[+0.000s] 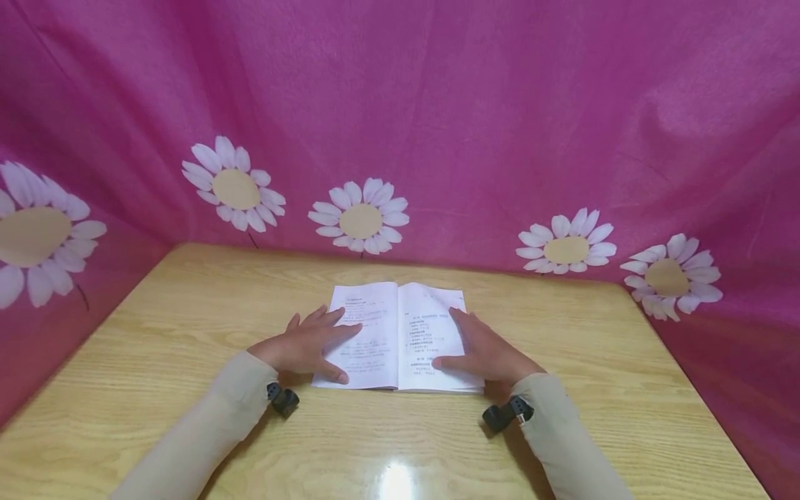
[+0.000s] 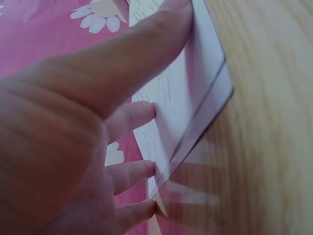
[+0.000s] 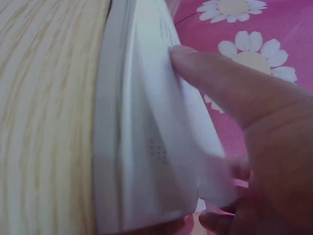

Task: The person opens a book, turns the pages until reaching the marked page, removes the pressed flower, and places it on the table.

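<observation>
An open book (image 1: 378, 368) with printed white pages lies on the wooden table, its spine crease running away from me. My left hand (image 1: 303, 345) is spread over the outer edge of the left page. In the left wrist view, its thumb (image 2: 161, 32) reaches across the page and the other fingertips touch the page side. My right hand (image 1: 490, 351) lies along the right page's outer edge, fingers extended, thumb on the print. The right wrist view shows a page (image 3: 166, 112) bowed up from the stack beneath the thumb (image 3: 195, 61), the other fingers at its edge, partly hidden.
The wooden table (image 1: 156, 333) extends around the book on all sides. Behind and beside it hangs a magenta cloth (image 1: 450, 125) printed with large white daisies. A black wrist camera (image 1: 284, 401) is strapped to the left sleeve, another camera (image 1: 500, 417) to the right.
</observation>
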Tool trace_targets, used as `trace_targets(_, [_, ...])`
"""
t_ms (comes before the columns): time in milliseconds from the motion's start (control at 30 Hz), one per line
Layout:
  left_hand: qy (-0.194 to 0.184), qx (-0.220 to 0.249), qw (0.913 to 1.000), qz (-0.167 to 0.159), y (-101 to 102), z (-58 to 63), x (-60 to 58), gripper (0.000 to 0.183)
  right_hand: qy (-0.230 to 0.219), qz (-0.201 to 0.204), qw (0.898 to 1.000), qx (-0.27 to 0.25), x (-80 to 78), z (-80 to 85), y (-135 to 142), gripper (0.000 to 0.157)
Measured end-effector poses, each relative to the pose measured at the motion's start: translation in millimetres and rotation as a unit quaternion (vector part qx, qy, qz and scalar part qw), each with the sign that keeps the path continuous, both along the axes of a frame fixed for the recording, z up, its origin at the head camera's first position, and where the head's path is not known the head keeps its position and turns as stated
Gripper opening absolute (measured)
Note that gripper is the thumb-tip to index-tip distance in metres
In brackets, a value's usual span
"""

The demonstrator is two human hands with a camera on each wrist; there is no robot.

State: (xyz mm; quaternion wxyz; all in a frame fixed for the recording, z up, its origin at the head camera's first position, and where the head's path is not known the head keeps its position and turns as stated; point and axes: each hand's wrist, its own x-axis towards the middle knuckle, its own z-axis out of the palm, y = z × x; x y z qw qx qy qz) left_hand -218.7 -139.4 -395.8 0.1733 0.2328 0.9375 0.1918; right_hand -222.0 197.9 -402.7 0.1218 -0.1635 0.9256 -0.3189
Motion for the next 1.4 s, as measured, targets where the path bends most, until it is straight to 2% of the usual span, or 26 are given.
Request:
trace_targets(267, [0.004, -0.009, 0.9999, -0.004, -0.2, -1.9, -1.3, 0.090, -0.021, -0.034, 0.999, -0.020, 2.9, 6.7, -2.3, 0.103])
trace_targets(400, [0.008, -0.013, 0.9999, -0.004, -0.5, -3.3, -2.5, 0.090, -0.005, -0.049, 0.997, -0.060, 2.2, 10.0, -0.9, 0.096])
trace_targets(533, [0.011, -0.015, 0.9998, -0.010, -1.2, -3.9, -3.1, 0.090, 0.002, -0.062, 0.993, -0.097, 1.6, 15.0, -0.5, 0.083])
trace_targets(700, [0.012, -0.017, 0.9997, -0.016, -1.8, -4.1, -3.5, 0.090, -0.011, -0.082, 0.982, -0.168, 0.7, 21.1, 0.2, 0.064])
trace_targets(833, [0.010, -0.016, 0.9997, -0.014, -2.1, -4.1, -3.7, 0.090, 0.003, -0.065, 0.972, -0.227, 0.9, 23.0, 1.3, 0.047])
trace_targets(900, [0.008, -0.015, 0.9998, -0.013, -1.7, -4.1, -3.4, 0.090, 0.019, -0.061, 0.973, -0.224, 1.3, 22.9, 1.1, 0.044])
trace_targets(1067, [0.005, -0.013, 0.9998, -0.010, -0.8, -5.8, -3.4, 0.090, 0.074, -0.061, 0.980, -0.173, 3.7, 22.9, -2.9, 0.055])
trace_targets(1267, [0.004, -0.008, 0.9999, -0.009, -1.0, -2.7, -2.4, 0.089, 0.100, -0.069, 0.978, -0.171, 11.0, 31.6, -14.7, 0.071])
trace_targets(1400, [0.001, -0.007, 1.0000, -0.001, -1.0, -2.9, -1.8, 0.090, 0.101, -0.050, 0.983, -0.147, 13.7, 28.3, -22.2, 0.060])
